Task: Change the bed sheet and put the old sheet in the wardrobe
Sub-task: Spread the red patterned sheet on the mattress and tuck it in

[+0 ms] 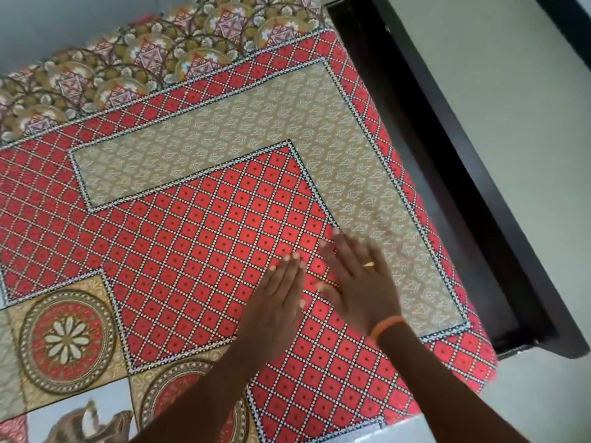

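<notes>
A red patterned sheet [204, 219] covers the bed beside a dark frame [473, 174]. The left hand [275, 302] and right hand [358, 276] lie flat on it, fingers straight.

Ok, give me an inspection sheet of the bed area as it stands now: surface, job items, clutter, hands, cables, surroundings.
Surface: bed covered by the red diamond-lattice sheet with beige borders, lying flat and draped over the right edge.
Job's things: a second floral gold-and-maroon patterned cloth shows along the far edge; wardrobe not in view.
Clutter: nothing seen.
Hands: left hand and right hand with fingers straight, flat over the sheet; right one blurred, wearing a gold ring and an orange wristband.
Cables: nothing seen.
Surroundings: dark wooden bed frame on the right, pale floor beyond.
</notes>
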A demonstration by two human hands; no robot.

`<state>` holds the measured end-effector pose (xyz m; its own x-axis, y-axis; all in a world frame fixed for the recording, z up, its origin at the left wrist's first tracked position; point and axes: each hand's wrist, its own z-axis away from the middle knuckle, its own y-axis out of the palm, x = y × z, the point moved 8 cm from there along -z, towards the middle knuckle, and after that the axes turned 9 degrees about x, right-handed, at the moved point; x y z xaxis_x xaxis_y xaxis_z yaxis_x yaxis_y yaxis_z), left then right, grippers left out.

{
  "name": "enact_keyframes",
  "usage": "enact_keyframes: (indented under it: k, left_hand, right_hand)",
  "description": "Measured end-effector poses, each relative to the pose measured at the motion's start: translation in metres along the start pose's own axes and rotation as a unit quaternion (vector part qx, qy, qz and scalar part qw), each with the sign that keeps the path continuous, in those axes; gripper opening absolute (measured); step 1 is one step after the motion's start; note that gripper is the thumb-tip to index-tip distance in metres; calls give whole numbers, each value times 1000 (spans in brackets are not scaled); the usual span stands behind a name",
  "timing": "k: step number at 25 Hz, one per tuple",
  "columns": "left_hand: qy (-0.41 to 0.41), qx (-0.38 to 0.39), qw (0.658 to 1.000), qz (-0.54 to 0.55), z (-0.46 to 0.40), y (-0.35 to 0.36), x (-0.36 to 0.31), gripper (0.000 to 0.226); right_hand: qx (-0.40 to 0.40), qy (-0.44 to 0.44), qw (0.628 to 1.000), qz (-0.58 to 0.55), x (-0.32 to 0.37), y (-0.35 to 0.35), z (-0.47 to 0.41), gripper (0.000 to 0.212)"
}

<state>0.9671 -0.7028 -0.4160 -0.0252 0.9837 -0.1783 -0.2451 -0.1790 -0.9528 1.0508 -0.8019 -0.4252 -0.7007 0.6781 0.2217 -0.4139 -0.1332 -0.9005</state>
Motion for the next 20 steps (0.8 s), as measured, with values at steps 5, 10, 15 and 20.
enact_keyframes:
  k: [5, 10, 15, 20]
  left_hand:
    - [-35, 50, 998, 34, -76, 0, -47, 75]
    - [63, 63, 996, 28, -156, -9, -125, 65]
    - [253, 168, 949, -84, -188, -2, -205, 37]
    - [106, -38, 986, 126, -173, -52, -185, 44]
  right_hand:
    - [-30, 287, 948, -131, -160, 1, 41, 65]
    - [-169, 362, 896, -194, -171, -34, 72, 53]
    - [-213, 339, 852, -336, -122, -12, 104, 57]
    - [43, 520, 801, -293, -194, 55, 170, 49]
